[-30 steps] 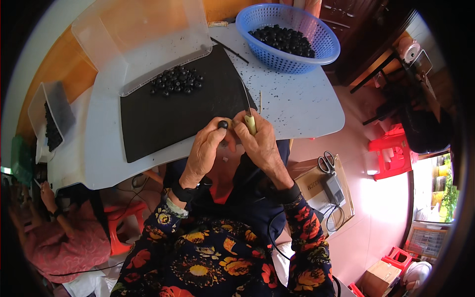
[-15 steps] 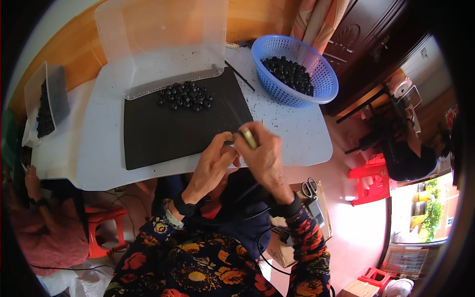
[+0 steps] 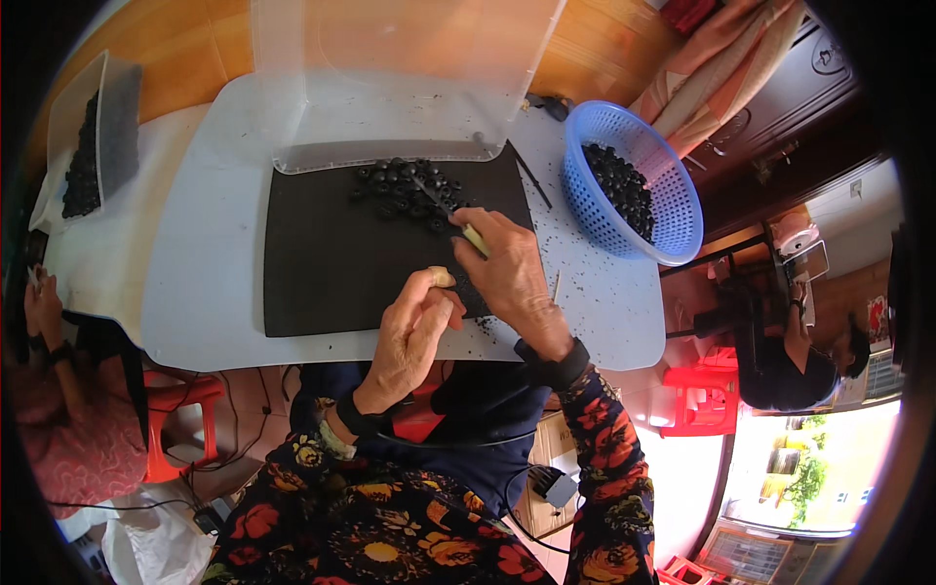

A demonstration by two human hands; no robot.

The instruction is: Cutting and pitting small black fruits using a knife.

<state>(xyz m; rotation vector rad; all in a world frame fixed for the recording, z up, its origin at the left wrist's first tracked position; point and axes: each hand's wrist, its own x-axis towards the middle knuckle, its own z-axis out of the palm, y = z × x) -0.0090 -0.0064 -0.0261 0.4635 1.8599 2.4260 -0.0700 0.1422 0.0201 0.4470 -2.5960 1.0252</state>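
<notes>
My right hand [image 3: 507, 273] is closed around the yellow-green handle of a slim knife [image 3: 475, 240]. Its thin blade reaches forward into a loose pile of small, round black pieces [image 3: 398, 203], some showing a hole. That pile lies at the far side of a black mat [image 3: 331, 263]. Over the mat's near edge, my left hand [image 3: 408, 336] has its fingers curled in, with a tan cover on one fingertip. Whatever it may hold is hidden. Small dark crumbs [image 3: 482, 322] lie beside the mat, under my right wrist.
A clear plastic bin [image 3: 409, 58] stands tipped behind the mat. To the right are a dark rod [image 3: 529, 175] and a blue basket [image 3: 577, 161] holding black pieces. At the far left are another clear bin [image 3: 125, 146] and a person's hand [image 3: 43, 307]. Red stools [image 3: 180, 419] stand nearby.
My right hand has moved forward with the knife, away from my left hand, and the blade now reaches the pile. The left hand remains over the near edge. The whole view has shifted.
</notes>
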